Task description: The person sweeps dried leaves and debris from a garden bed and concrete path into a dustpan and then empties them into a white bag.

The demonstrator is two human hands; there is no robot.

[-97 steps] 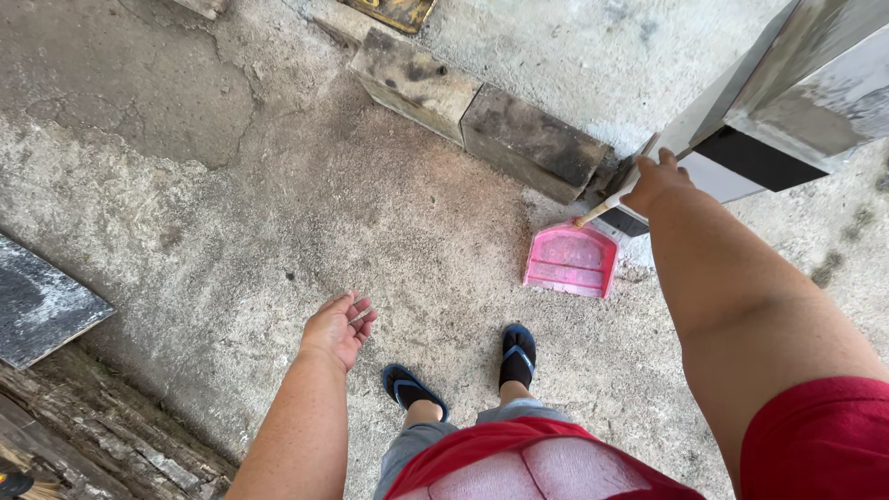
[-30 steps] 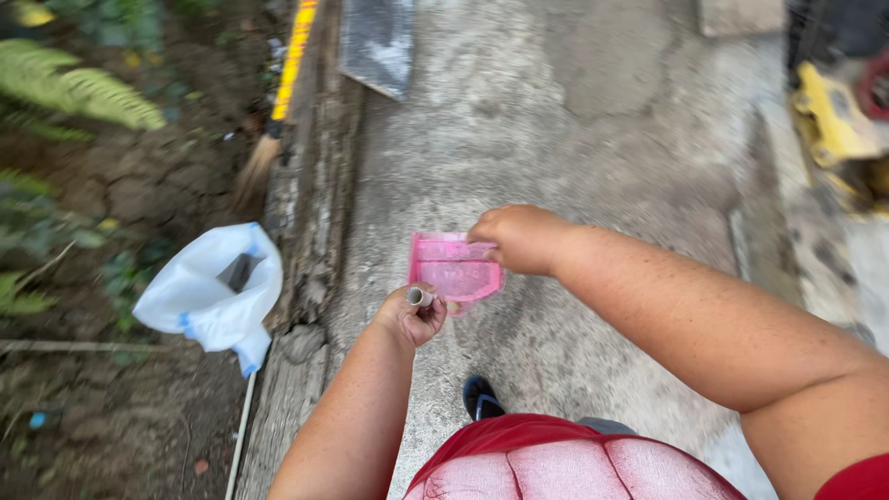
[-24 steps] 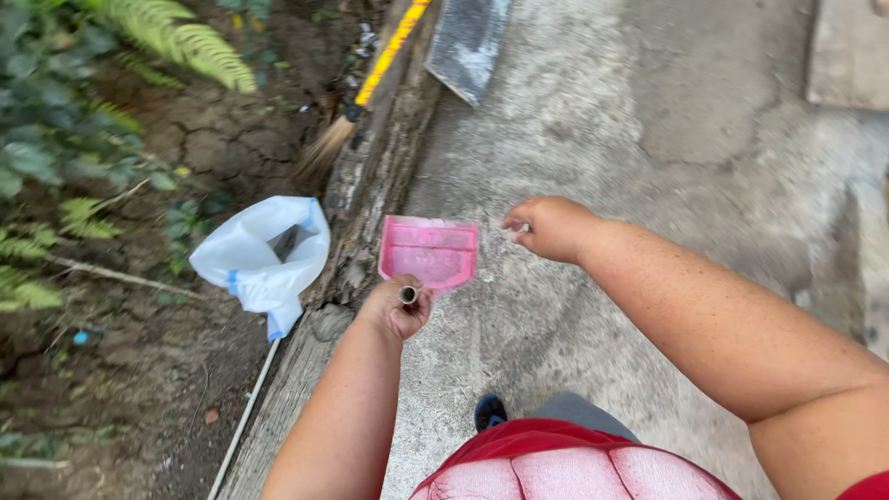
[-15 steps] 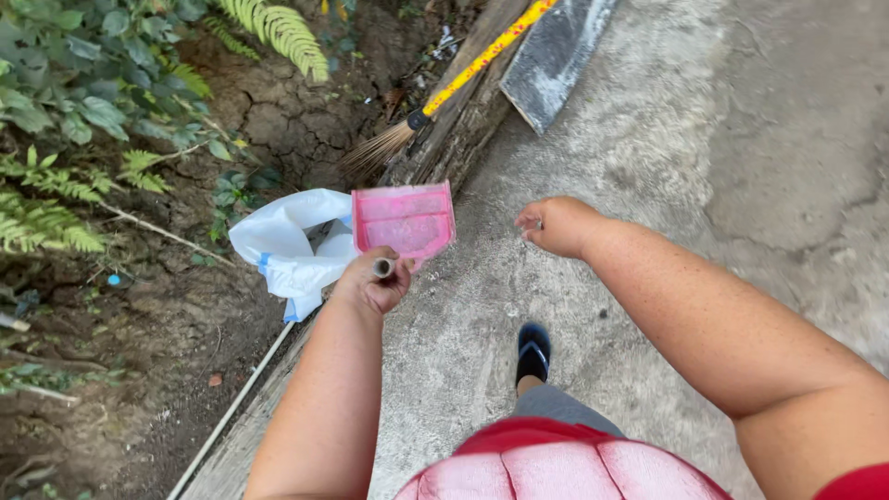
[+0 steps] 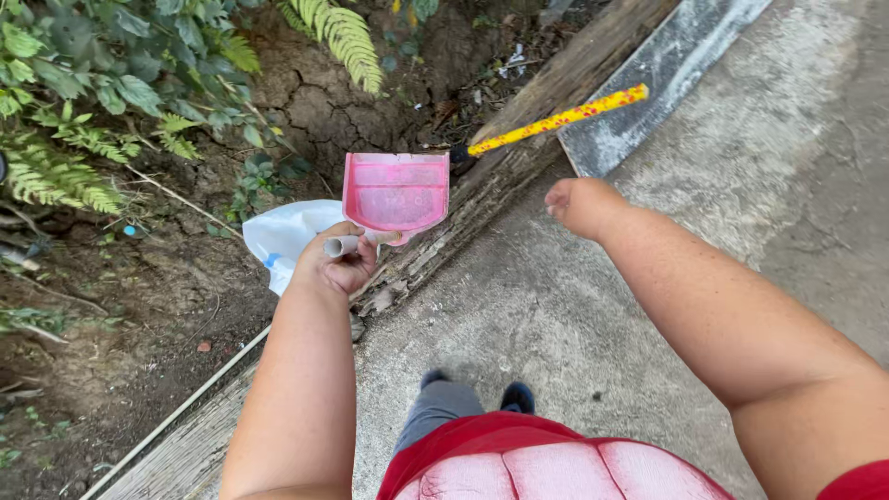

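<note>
Pink dustpan (image 5: 395,191) juts past left-hand fingers (image 5: 344,264) wrapped round its handle — right hand (image 5: 582,206) loosely curled, empty.

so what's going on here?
A person stands on a concrete path at the edge of a dirt bank. The left hand grips the handle of a pink dustpan, held out above a white bag on the soil. The right hand is empty, loosely curled, near a yellow broom handle.
</note>
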